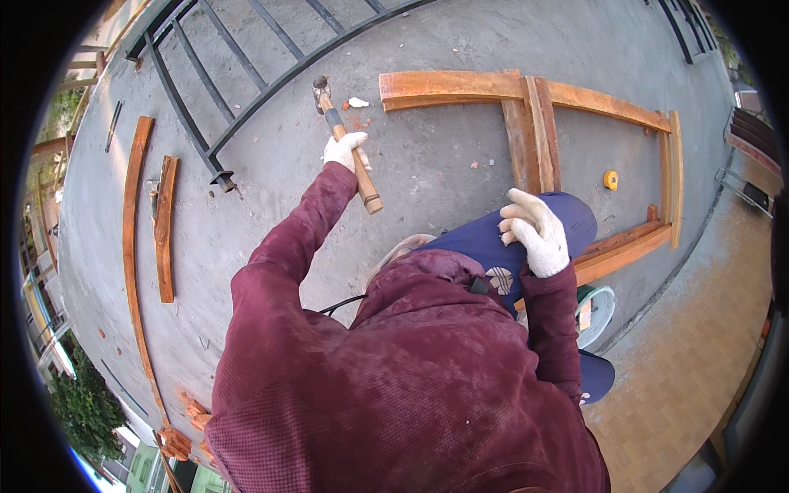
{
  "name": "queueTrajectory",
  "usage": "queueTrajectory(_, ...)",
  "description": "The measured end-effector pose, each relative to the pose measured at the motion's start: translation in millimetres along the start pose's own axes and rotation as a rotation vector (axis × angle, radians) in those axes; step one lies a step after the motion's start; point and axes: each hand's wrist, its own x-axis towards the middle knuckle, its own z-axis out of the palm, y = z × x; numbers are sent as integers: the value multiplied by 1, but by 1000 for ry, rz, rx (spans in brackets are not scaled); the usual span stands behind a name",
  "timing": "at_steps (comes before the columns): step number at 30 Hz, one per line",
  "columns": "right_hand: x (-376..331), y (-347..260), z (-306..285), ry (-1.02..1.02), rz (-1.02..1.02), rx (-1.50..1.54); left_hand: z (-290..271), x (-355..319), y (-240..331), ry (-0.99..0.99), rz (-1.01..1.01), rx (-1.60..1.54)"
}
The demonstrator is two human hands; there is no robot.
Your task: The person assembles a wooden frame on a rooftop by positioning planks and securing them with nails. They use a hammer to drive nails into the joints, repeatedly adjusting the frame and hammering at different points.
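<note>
Left hand (346, 151), gloved: fingers wrapped around the middle of the hammer (337, 123) handle, head pointing away from the body. Mid-handle hold probably for balance; no striking contact visible.

Right hand (538, 234), gloved: nothing seen in it, fingers loosely bent, over the blue-trousered leg (468, 244). Cannot tell if it rests there.

Wooden frame (600, 97) lies on concrete floor (427, 177), ahead and to the right; likely laid flat for support and easy reach. Tape measure (611, 180) sits between its members, presumably kept handy. At far left, 2 loose boards, 1 long (134, 189), 1 short (167, 230), lie apart.

Containers: 1 pale bucket (607, 306) near the right forearm, partly hidden. Peach patch shows there; cannot tell whether contents or label.
</note>
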Motion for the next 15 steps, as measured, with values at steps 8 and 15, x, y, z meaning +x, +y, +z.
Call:
queueTrajectory(8, 1, 4, -3, -15, 0, 62, 13, -49, 12, -175, -25, 185)
queueTrajectory(15, -2, -19, -32, 85, -81, 271, 142, -111, 55, -776, 124, 285)
